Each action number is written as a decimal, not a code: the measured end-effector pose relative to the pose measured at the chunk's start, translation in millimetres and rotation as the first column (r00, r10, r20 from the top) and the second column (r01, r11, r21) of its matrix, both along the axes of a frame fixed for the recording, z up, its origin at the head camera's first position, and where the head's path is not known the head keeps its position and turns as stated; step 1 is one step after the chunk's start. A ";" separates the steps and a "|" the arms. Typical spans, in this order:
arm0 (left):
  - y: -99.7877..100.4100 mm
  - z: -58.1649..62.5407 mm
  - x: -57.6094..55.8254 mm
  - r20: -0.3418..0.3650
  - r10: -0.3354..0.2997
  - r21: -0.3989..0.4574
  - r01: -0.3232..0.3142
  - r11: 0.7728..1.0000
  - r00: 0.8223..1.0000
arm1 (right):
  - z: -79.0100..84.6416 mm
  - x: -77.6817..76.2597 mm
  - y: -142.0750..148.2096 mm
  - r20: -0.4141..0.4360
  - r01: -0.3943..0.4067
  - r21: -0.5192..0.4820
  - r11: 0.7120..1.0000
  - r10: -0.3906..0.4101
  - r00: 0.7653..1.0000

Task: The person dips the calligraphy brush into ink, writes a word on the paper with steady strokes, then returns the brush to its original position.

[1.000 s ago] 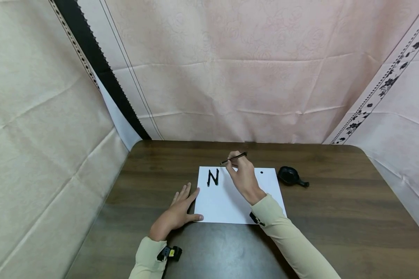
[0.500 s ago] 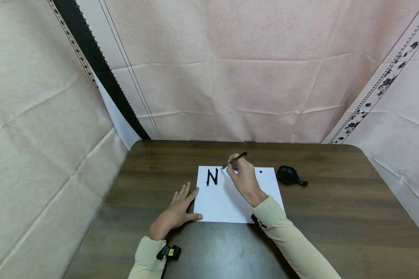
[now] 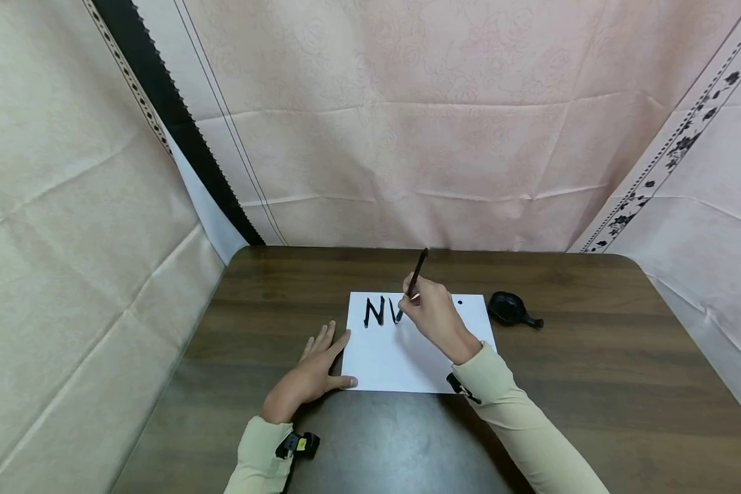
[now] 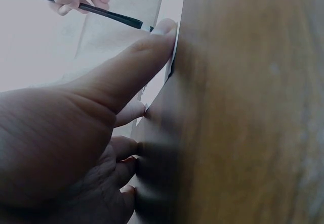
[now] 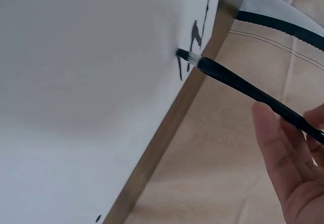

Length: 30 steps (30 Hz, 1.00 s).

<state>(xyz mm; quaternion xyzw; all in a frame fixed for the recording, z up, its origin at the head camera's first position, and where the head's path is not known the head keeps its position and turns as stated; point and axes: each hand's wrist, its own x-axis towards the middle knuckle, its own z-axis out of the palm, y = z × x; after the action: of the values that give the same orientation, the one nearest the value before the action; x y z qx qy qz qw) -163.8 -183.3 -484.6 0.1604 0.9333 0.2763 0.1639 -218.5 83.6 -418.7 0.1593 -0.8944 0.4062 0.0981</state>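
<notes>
A white sheet of paper (image 3: 401, 367) lies on the table, bearing a black painted N (image 3: 374, 313) and a fresh slanted stroke (image 5: 179, 68) beside it. My right hand (image 3: 435, 317) pinches a dark-handled paintbrush (image 5: 238, 82) between thumb and fingers. In the right wrist view the brush's black tip meets the paper at the stroke's lower end. With fingers spread, my left hand (image 3: 309, 379) rests at the sheet's left edge, its thumb (image 4: 147, 52) on the near left corner. Part of the sheet's right side is hidden beneath the right hand and sleeve.
A small black dish with a short handle (image 3: 508, 308) sits just right of the paper. A black dot (image 3: 460, 302) marks the sheet's upper right. Behind the wooden table (image 3: 593, 357), pale cloth (image 3: 438, 151) hangs.
The brush has come down from the sheet's top edge toward me and tipped more upright. A slanted black stroke has appeared right of the N. The left hand keeps its place.
</notes>
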 end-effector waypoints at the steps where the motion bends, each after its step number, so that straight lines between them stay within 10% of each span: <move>1: 0.0 0.2 -0.1 0.000 0.002 -0.001 -0.002 1.000 1.000 | 1.5 0.3 -0.2 0.009 -0.003 0.009 1.000 0.003 1.000; 22: -0.9 0.7 1.5 -0.004 -0.002 0.019 0.002 1.000 1.000 | 3.5 -16.4 25.3 0.193 -0.023 -0.119 0.993 0.046 0.980; 30: -0.3 0.3 1.1 -0.006 0.004 0.019 -0.004 1.000 1.000 | -7.0 -28.1 33.1 0.091 0.063 -0.110 0.992 -0.053 0.994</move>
<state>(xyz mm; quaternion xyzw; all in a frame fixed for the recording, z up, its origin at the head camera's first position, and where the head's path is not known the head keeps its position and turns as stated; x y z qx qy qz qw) -162.8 -183.5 -484.3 0.1608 0.9315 0.2849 0.1590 -246.6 116.7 -425.7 0.1094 -0.8777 0.4598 0.0790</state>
